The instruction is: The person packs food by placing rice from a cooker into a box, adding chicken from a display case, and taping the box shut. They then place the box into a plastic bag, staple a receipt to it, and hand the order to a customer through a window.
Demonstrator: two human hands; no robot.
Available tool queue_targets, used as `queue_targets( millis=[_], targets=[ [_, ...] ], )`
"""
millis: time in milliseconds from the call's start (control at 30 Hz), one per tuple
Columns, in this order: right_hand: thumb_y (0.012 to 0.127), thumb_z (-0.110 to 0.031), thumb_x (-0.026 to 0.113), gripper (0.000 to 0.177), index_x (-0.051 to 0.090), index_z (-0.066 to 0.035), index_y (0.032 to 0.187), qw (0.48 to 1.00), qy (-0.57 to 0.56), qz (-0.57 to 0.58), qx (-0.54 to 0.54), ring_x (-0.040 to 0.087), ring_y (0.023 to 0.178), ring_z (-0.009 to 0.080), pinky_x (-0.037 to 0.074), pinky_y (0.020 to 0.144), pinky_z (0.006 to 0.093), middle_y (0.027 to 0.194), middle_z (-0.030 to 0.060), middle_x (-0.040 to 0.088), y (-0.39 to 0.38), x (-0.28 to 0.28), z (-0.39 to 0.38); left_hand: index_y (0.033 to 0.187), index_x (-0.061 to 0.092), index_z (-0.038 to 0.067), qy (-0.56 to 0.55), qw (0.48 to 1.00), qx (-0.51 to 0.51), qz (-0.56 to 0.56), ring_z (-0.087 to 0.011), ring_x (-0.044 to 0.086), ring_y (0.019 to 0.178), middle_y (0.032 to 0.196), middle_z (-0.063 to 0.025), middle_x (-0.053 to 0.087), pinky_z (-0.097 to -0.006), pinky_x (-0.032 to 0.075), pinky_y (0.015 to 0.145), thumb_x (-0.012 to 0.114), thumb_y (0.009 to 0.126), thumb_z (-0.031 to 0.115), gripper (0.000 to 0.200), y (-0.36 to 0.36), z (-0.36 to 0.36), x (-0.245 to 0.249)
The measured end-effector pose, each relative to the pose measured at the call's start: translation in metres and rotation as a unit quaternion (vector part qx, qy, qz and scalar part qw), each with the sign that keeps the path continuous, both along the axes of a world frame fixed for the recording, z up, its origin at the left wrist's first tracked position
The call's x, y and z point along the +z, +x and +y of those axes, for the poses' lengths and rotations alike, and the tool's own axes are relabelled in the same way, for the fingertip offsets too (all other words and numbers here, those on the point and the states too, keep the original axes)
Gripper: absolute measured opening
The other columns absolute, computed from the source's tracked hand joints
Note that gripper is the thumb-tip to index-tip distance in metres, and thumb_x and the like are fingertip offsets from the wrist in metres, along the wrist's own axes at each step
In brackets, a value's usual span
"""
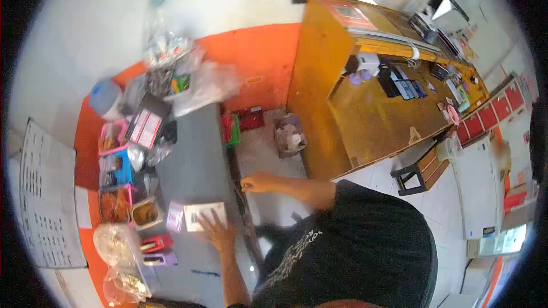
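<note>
My left hand [214, 231] lies with its fingers spread over a flat white rectangular packet or booklet [220, 210], which has a dark printed patch. Beneath that is the grey tabletop [194, 165]. Beside the packet sits a small pink-edged card [175, 217]. Just past the table's edge, my right hand [260, 182] has its fingers closed. Whatever those fingers may hold is too small to make out. A red stapler-like object [156, 243], a purple one [161, 259] and a dark blue pen [205, 273] rest near my left hand.
Along the wall side stand plastic baskets [116, 204], a tan container [146, 213], a black box with a label [146, 127] and clear bags [208, 82]. A wooden desk [388, 125] and a wooden chair [425, 172] are opposite. A waste bin [290, 136] sits between.
</note>
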State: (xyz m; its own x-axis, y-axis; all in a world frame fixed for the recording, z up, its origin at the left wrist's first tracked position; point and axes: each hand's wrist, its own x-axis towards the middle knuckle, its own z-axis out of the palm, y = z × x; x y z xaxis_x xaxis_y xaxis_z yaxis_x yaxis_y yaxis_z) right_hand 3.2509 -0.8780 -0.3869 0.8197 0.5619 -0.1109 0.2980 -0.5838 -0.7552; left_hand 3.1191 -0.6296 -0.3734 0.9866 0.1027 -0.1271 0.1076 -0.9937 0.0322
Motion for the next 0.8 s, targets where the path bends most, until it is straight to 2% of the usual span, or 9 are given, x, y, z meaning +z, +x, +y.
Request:
queue_targets(
  millis=[100,167,200,267,300,433,567,667,800],
  targets=[
    [0.088,-0.038,0.063,0.029,0.066,-0.01,0.091,0.974,0.081,-0.17,-0.128,0.064,0.079,0.0328,0.05,0.068,0.0445,0.086,0.0123,0.067,0.014,0.055,-0.134,0.153,0.021,0.022,-0.021,0.999,0.04,-0.026,-0.0349,0.006,0.148,0.161,-0.0121,0.009,-0.0707,0.01,0.108,0.067,0.08,0.052,0.091,-0.005,-0.044,0.001],
    [0.087,-0.021,0.067,0.016,0.069,-0.006,0.092,0.929,0.089,-0.216,-0.288,0.066,0.078,0.0239,0.052,0.07,0.0362,0.084,0.0106,0.068,0.002,0.144,-0.248,0.151,0.026,0.02,-0.026,0.993,-0.003,-0.111,-0.0357,0.009,0.147,0.16,-0.0128,0.012,-0.0707,0.011,0.108,0.066,0.082,0.051,0.086,-0.003,-0.086,-0.013],
    [0.085,-0.014,0.068,0.012,0.068,-0.004,0.091,0.846,0.156,-0.369,-0.352,0.065,0.076,0.0224,0.052,0.07,0.0341,0.081,0.0095,0.067,0.002,0.168,-0.308,0.148,0.029,0.017,-0.063,0.993,-0.005,-0.101,-0.0382,0.014,0.145,0.158,-0.013,0.017,-0.0711,0.012,0.107,0.065,0.082,0.051,0.083,0.0,-0.119,-0.012],
    [0.082,-0.014,0.072,0.017,0.064,-0.002,0.091,0.704,0.221,-0.463,-0.491,0.062,0.077,0.0207,0.05,0.071,0.033,0.082,0.0079,0.065,0.001,0.208,-0.437,0.148,0.03,0.017,-0.06,0.994,-0.026,-0.087,-0.0392,0.016,0.144,0.157,-0.013,0.019,-0.0712,0.013,0.107,0.064,0.082,0.053,0.082,0.007,-0.194,-0.035],
    [0.08,-0.018,0.077,0.031,0.061,0.001,0.1,0.632,0.116,-0.522,-0.561,0.06,0.088,0.0227,0.048,0.076,0.0335,0.097,0.0117,0.064,0.01,0.199,-0.522,0.148,0.031,0.016,-0.056,0.996,-0.043,-0.062,-0.0403,0.018,0.143,0.156,-0.013,0.021,-0.0713,0.013,0.107,0.063,0.083,0.054,0.082,0.007,-0.23,-0.051],
    [0.068,-0.045,0.083,0.087,0.044,-0.005,0.134,0.51,-0.068,-0.55,-0.658,0.036,0.128,0.0412,0.03,0.105,0.0504,0.137,0.0272,0.041,-0.003,0.234,-0.751,0.145,0.036,0.017,-0.184,0.981,-0.063,0.013,-0.0407,0.025,0.139,0.153,-0.0154,0.026,-0.0683,0.023,0.105,0.059,0.084,0.062,0.079,0.005,-0.389,-0.1],
    [0.064,-0.057,0.081,0.101,0.035,-0.014,0.144,0.455,-0.129,-0.525,-0.708,0.028,0.131,0.0471,0.025,0.106,0.0572,0.146,0.0296,0.028,0.001,0.271,-0.9,0.144,0.038,0.018,-0.22,0.971,-0.057,0.078,-0.039,0.036,0.134,0.146,-0.0187,0.037,-0.0608,0.03,0.105,0.06,0.083,0.061,0.078,-0.01,-0.478,-0.127],
    [0.056,-0.069,0.079,0.119,0.02,-0.031,0.151,0.474,-0.141,-0.466,-0.734,0.021,0.134,0.0534,0.022,0.106,0.0646,0.152,0.0284,0.014,0.031,0.291,-0.992,0.145,0.037,0.016,-0.194,0.969,-0.084,0.124,-0.0399,0.035,0.133,0.144,-0.0188,0.04,-0.0605,0.03,0.104,0.063,0.083,0.058,0.079,-0.014,-0.493,-0.081],
    [0.05,-0.069,0.082,0.129,0.014,-0.032,0.153,0.558,-0.071,-0.333,-0.757,0.012,0.14,0.0513,0.016,0.112,0.0626,0.155,0.0288,0.007,0.073,0.314,-1.074,0.143,0.038,0.013,-0.184,0.976,-0.023,0.117,-0.043,0.045,0.122,0.135,-0.0206,0.049,-0.0572,0.036,0.1,0.061,0.086,0.055,0.075,-0.001,-0.45,-0.108]
  ],
)
